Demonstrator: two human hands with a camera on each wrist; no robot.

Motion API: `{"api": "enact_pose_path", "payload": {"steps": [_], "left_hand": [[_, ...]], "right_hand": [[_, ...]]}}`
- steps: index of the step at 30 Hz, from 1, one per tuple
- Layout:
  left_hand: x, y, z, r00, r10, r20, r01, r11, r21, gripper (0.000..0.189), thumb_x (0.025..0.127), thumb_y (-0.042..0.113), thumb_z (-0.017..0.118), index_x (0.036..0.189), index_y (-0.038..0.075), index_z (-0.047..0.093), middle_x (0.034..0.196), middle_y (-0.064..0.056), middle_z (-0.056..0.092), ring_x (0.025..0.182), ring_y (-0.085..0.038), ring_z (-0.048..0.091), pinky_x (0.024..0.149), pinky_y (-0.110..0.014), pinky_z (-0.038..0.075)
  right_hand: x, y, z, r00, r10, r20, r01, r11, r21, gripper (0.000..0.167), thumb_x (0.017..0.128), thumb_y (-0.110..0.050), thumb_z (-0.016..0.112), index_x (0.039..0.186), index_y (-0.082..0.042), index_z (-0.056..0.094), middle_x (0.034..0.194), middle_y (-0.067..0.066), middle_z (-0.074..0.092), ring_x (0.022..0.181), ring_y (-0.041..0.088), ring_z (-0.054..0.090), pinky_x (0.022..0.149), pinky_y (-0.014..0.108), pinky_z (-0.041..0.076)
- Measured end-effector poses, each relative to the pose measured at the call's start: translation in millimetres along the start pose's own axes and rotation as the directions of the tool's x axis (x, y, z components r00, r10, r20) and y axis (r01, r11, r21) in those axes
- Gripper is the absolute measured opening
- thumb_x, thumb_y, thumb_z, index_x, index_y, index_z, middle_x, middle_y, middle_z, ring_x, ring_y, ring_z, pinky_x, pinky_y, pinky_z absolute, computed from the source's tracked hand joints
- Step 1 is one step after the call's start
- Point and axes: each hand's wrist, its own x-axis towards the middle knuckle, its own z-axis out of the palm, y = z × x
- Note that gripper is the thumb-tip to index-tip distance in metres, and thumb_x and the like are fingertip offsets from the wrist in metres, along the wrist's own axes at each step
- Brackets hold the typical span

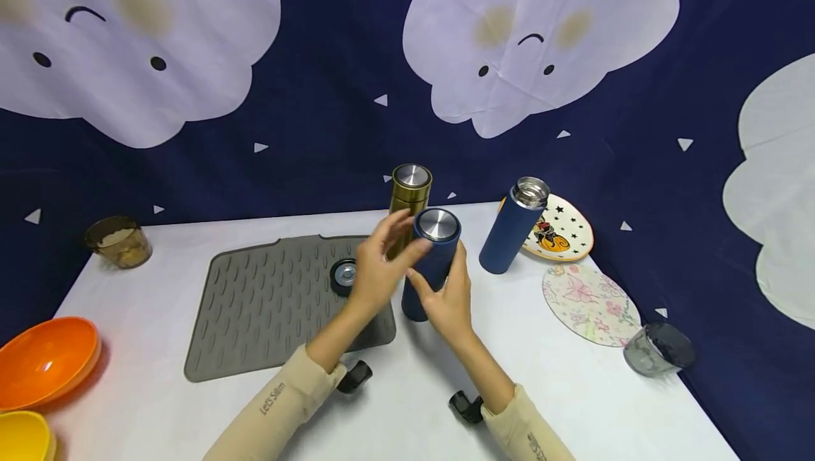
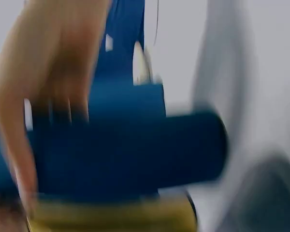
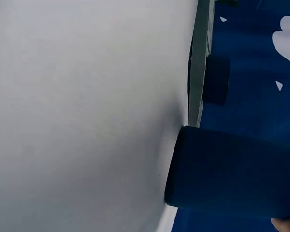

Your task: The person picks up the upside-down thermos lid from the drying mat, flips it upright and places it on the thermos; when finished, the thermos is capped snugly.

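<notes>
A dark blue thermos with a silver-topped lid stands tilted slightly at the mat's right edge. My right hand grips its side, thumb in front and fingers behind. Near the lid, my left hand has its fingers and thumb spread; in the left wrist view that hand is blurred over the thermos. The right wrist view shows the thermos's lower end close to the tabletop. Behind it stands a gold thermos, lidded. A second blue thermos, without its lid, stands to the right.
A grey ridged mat bears a round black lid. At right are a patterned plate, a floral round mat and a grey glass. An amber glass, orange bowl and yellow bowl are left.
</notes>
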Motion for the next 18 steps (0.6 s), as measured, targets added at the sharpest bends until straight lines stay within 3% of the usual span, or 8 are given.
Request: {"api": "enact_pose_path", "payload": {"steps": [4,6,8,11,13,14,15,18], "left_hand": [[-0.4,8.8,31.9,1.000,0.026,-0.002,-0.025,0.984,0.175,0.085,0.067,0.041,0.091,0.135,0.009,0.052,0.121,-0.010,0.067,0.108,-0.026,0.067,0.090,-0.043,0.054],[3.7,5.8,33.3,1.000,-0.018,0.004,0.018,0.987,0.160,0.079,0.065,0.039,0.091,0.129,0.011,0.053,0.114,-0.008,0.069,0.101,-0.024,0.068,0.084,-0.040,0.055],[10.5,0.0,23.0,0.993,-0.063,0.104,0.057,0.996,0.062,0.072,0.067,0.028,0.091,0.126,0.011,0.053,0.110,-0.010,0.070,0.098,-0.024,0.069,0.084,-0.038,0.055],[21.2,-6.0,0.1,0.935,-0.116,0.336,0.166,0.978,-0.124,0.068,0.071,0.008,0.086,0.130,0.009,0.052,0.116,-0.014,0.068,0.104,-0.027,0.066,0.093,-0.041,0.054],[23.8,-5.9,-8.5,0.903,-0.110,0.415,0.201,0.962,-0.184,0.070,0.073,0.000,0.083,0.135,0.008,0.052,0.124,-0.015,0.064,0.111,-0.029,0.063,0.099,-0.045,0.051],[22.6,-4.4,-9.0,0.908,-0.101,0.407,0.185,0.968,-0.172,0.071,0.074,0.003,0.084,0.137,0.008,0.052,0.128,-0.014,0.062,0.115,-0.029,0.060,0.102,-0.046,0.049],[19.6,-1.8,-6.5,0.927,-0.090,0.364,0.149,0.980,-0.135,0.074,0.074,0.009,0.085,0.140,0.008,0.051,0.130,-0.012,0.060,0.117,-0.027,0.059,0.103,-0.047,0.047],[6.0,7.6,13.1,0.991,-0.041,0.130,0.038,0.999,0.026,0.086,0.070,0.032,0.090,0.142,0.009,0.048,0.132,-0.008,0.057,0.119,-0.025,0.056,0.102,-0.047,0.046]], "right_hand": [[-1.0,1.1,-0.9,0.999,-0.039,-0.024,0.038,0.999,-0.038,0.071,0.073,0.005,0.069,0.138,0.003,0.041,0.125,0.023,0.059,0.116,0.037,0.059,0.099,0.053,0.047],[-1.9,1.0,-0.2,0.999,-0.041,-0.004,0.040,0.999,-0.015,0.071,0.074,0.006,0.070,0.138,0.003,0.040,0.127,0.023,0.058,0.118,0.038,0.059,0.100,0.054,0.047],[-2.9,0.5,0.6,0.999,-0.025,0.030,0.024,1.000,0.011,0.076,0.076,0.004,0.073,0.142,0.000,0.037,0.134,0.022,0.056,0.123,0.036,0.058,0.103,0.054,0.046],[-3.5,-0.5,0.9,0.997,0.006,0.077,-0.010,0.999,0.043,0.083,0.079,-0.006,0.079,0.149,-0.007,0.033,0.142,0.017,0.051,0.129,0.033,0.054,0.106,0.055,0.044],[-3.6,-0.7,0.5,0.996,0.026,0.080,-0.030,0.999,0.038,0.085,0.080,-0.011,0.080,0.150,-0.010,0.033,0.143,0.014,0.050,0.130,0.030,0.053,0.107,0.055,0.043],[-3.6,-0.7,0.0,0.997,0.032,0.077,-0.034,0.999,0.030,0.085,0.080,-0.012,0.080,0.150,-0.011,0.032,0.144,0.013,0.050,0.130,0.029,0.052,0.107,0.055,0.042],[-3.5,-0.8,-0.5,0.997,0.033,0.072,-0.034,0.999,0.024,0.084,0.080,-0.009,0.080,0.150,-0.011,0.033,0.143,0.013,0.050,0.130,0.029,0.052,0.107,0.055,0.042],[-3.9,-0.4,-0.7,0.999,0.004,0.045,-0.004,1.000,0.001,0.078,0.077,0.000,0.075,0.145,-0.005,0.037,0.138,0.016,0.053,0.126,0.032,0.055,0.105,0.054,0.044]]}}
